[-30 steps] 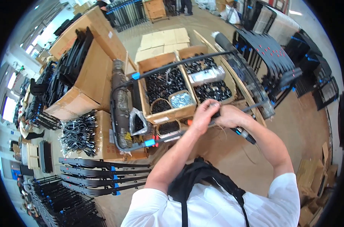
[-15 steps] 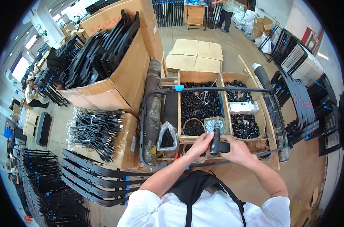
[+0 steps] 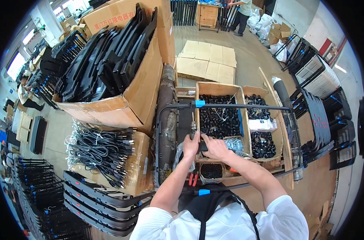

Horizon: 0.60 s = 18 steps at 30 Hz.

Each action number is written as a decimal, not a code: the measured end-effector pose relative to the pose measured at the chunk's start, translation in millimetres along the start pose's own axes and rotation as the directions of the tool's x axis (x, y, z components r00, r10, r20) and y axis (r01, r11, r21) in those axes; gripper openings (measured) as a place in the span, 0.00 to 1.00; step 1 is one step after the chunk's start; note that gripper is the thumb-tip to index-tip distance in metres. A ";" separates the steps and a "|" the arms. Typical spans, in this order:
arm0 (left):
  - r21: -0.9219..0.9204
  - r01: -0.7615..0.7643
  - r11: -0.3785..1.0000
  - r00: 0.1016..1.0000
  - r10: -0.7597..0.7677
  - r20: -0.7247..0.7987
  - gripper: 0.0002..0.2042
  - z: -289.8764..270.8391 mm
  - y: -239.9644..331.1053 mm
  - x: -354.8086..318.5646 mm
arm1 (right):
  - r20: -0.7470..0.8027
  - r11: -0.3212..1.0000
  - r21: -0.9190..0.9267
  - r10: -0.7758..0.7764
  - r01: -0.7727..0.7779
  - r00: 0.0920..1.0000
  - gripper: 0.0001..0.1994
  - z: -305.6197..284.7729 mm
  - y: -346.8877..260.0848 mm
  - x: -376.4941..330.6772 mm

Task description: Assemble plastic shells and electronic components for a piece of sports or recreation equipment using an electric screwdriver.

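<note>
A black power drill with a metal chuck and thin bit points away from me, over the dark strip left of the parts boxes. My left hand wraps round its body. My right hand is closed about its handle, which my fingers mostly hide. Around this area runs a black rectangular tube frame, with a blue clip on its far bar and another blue clip on the near one. Beside my right hand lies a small tray of silver screws. Red-handled pliers lie below my left hand.
Wooden boxes hold black fittings, with a small box of black screws nearer. A clear plastic bag is left of my hands. Bundled black cables cover a carton at left; a large carton of black panels stands behind.
Both hands have carried the drill left, away from the screw tray, and its bit now points away from me. The view has shifted slightly.
</note>
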<state>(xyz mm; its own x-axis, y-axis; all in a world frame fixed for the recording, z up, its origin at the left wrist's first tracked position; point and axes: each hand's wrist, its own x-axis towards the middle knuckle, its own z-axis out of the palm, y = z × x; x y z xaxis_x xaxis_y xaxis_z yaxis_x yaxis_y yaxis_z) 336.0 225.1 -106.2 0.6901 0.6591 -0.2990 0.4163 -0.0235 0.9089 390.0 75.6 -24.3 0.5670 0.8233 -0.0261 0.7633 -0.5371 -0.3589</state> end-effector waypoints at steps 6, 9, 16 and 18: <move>0.098 0.024 0.995 1.000 -0.026 0.017 0.34 3.7 -1.0 43.0 | 0.081 0.995 0.027 0.092 -0.094 0.993 0.36 13.6 13.6 39.0; 0.088 0.021 0.996 0.999 -0.025 0.045 0.35 5.2 0.5 48.0 | 0.085 0.995 0.035 0.088 -0.091 0.993 0.37 12.7 18.2 42.8; 0.136 -0.003 0.991 0.997 -0.007 0.070 0.35 3.6 16.3 43.8 | 0.051 0.994 0.053 0.090 -0.092 0.995 0.36 10.6 22.6 42.7; 0.167 0.001 0.986 0.997 -0.014 0.078 0.36 3.8 17.2 45.5 | 0.080 0.994 0.045 0.100 -0.104 0.992 0.37 7.4 22.5 45.5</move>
<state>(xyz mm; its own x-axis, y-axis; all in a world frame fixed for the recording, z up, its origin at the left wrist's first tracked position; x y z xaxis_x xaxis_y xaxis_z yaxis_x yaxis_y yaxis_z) 376.8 251.8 -105.2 0.7283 0.5985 -0.3337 0.5099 -0.1480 0.8474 430.7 102.4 -40.5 0.6137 0.7777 -0.1365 0.6858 -0.6107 -0.3958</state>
